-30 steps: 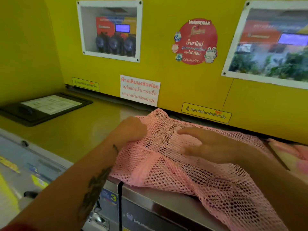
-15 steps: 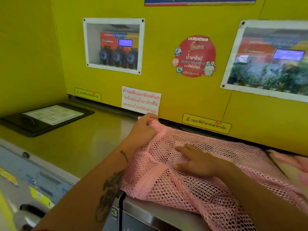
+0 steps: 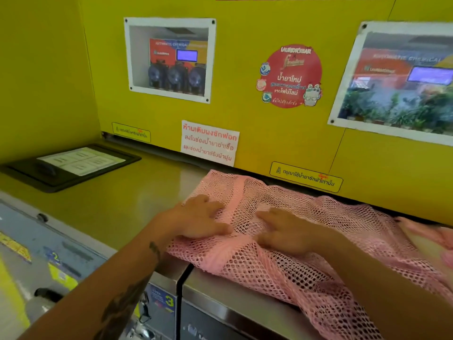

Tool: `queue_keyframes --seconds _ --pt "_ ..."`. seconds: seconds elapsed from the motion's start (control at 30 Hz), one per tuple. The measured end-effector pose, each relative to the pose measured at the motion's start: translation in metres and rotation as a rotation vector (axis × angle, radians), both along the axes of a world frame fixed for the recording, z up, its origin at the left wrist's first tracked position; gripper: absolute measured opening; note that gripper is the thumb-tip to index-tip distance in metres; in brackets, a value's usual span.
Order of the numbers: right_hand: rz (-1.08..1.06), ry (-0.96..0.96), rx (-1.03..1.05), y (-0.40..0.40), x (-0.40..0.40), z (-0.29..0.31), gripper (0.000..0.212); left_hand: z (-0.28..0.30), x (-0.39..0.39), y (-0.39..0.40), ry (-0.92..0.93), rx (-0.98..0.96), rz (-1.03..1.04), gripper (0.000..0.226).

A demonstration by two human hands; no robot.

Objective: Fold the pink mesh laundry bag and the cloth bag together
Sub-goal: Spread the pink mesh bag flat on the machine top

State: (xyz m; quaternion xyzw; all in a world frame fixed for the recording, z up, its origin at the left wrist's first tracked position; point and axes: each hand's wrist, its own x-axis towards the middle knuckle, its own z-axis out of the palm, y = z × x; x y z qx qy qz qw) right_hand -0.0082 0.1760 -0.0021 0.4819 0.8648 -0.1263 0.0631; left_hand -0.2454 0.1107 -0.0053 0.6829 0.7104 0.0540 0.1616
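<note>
— What are your hands doing right now?

— I'm pressing both of them flat on the one pink mesh laundry bag (image 3: pixel 306 241). My left hand (image 3: pixel 201 217) is lying palm down on its left part, fingers straight and slightly spread, thumb pointing right. My right hand (image 3: pixel 286 231) is lying just beside it, also palm down, fingers stretched toward the left one. Neither is pinching anything.

— And where is the bag lying?

— It's spreading across the steel machine top (image 3: pixel 137 200), its far edge reaching the foot of the yellow wall (image 3: pixel 269 23), and its near part is hanging over the front edge of the machine (the netting is bunching in folds there).

— What about the cloth bag?

— One piece of pink and cream cloth (image 3: pixel 426 239) is showing at the right edge, touching the mesh; I'm guessing nothing more, since most of it is running out of view.

— Count the rest for me.

— Two framed windows are sitting in the wall: a small window (image 3: pixel 169 60) showing three dark round pumps, and a large window (image 3: pixel 397 82) on the right. One round red sticker (image 3: pixel 291 76) is hanging between them. One white notice (image 3: pixel 209 143) and two yellow labels, a left label (image 3: pixel 131 132) and a right label (image 3: pixel 306 176), are running along the wall's foot. One black tray (image 3: pixel 71 165) holding a white sheet is lying well to the left.
</note>
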Motion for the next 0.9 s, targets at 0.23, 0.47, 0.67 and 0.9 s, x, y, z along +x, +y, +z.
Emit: queue_keyframes --seconds 0.23,0.47,0.67,0.9 --pt "-0.062 0.020 0.073 0.020 -0.008 -0.015 0.115 0.016 -0.008 -0.041 -0.255 0.212 -0.034 0.016" --pt "-0.071 0.099 0.144 0.023 -0.014 -0.015 0.098 0.019 -0.035 -0.079 -0.367 0.337 0.018 0.033" --pt "0.069 0.272 0.071 -0.015 -0.017 0.011 0.080 0.053 -0.048 -0.112 -0.619 0.021 0.030 0.030" --pt "0.257 0.033 0.005 -0.064 -0.017 0.010 0.098 0.045 -0.011 -0.083 -0.371 0.142 0.094 0.035"
